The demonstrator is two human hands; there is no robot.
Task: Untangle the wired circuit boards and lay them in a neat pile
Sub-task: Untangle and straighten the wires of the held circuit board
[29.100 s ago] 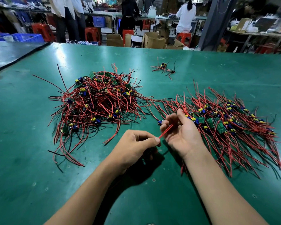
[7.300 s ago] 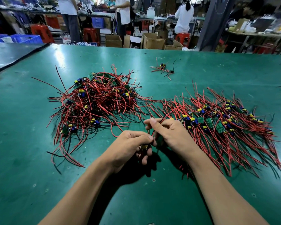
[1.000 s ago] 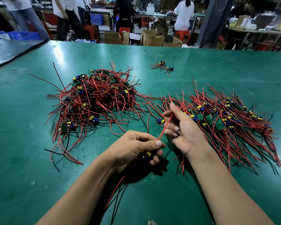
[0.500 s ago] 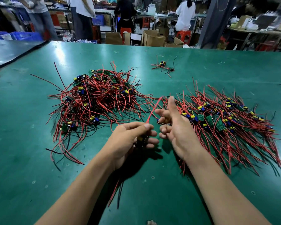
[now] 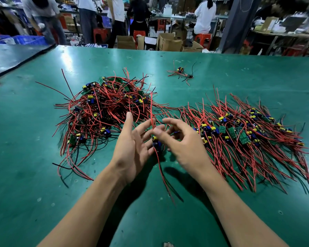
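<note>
A tangled heap of wired circuit boards (image 5: 105,111) lies on the green table (image 5: 25,175), left of centre. To the right, a flatter pile of boards (image 5: 239,134) lies with its red wires fanned out. Between the two, one small wired circuit board (image 5: 156,141) with yellow and blue parts hangs above the table, one red wire rising from it and others trailing toward me. My right hand (image 5: 184,145) pinches this board at its top between thumb and fingers. My left hand (image 5: 132,147) is beside it, fingers straight and spread, fingertips close to the board.
A small separate bunch of wired boards (image 5: 180,73) lies farther back on the table. A dark table (image 5: 11,56) adjoins at the far left. Cardboard boxes (image 5: 168,43), red stools and several people are beyond the far edge.
My left hand has let go of the board and spread its fingers. My right hand now holds the board by its top, and its wires hang down instead of stretching between the hands.
</note>
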